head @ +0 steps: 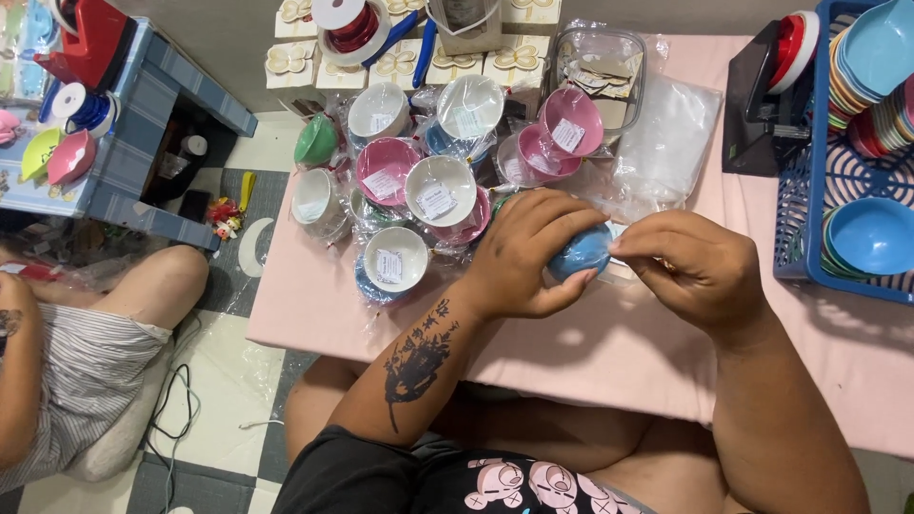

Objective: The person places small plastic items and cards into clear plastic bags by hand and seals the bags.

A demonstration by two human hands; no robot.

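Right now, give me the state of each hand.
Left hand: closed around the blue bowl.
Right hand: fingers pinched at the bowl's edge.

head camera looks steeply down, seemingly close.

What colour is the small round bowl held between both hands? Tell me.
Blue. The small round bowl sits between the left hand and right hand, clearest in the head view.

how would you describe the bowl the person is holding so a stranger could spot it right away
Start at the pink table and find the two hands near its middle. The left hand cups a small blue bowl while the right hand pinches at its edge. Unlike the wrapped bowls behind, it is off the table.
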